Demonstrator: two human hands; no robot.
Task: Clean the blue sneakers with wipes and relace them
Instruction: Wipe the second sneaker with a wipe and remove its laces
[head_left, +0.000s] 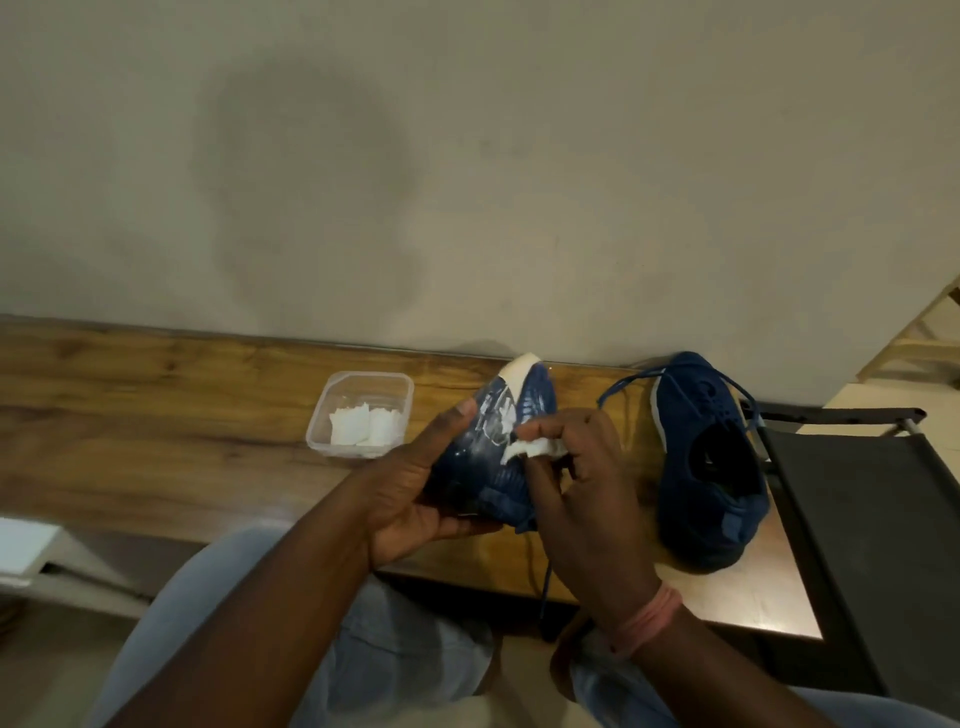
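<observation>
The left hand (415, 488) is cradling one blue sneaker (493, 447) just above the near edge of the wooden table (156, 415), fingers curled under it and thumb lying along its side, tipping the sole up so the dirty tread is facing the person. The right hand (576, 478) is pinching a crumpled white wipe (530, 449) and pressing it against that sole, so both hands are meeting on the same shoe. Wet streaks are showing on the blue rubber, suggesting the cleaning is partway along. At nine o'clock from the held shoe a clear plastic tub (358, 387) is sitting with more wipes inside, within easy reach. At three o'clock the second sneaker (711, 467) is resting upright on the table, its lace (623, 384) trailing loose, probably awaiting relacing.
</observation>
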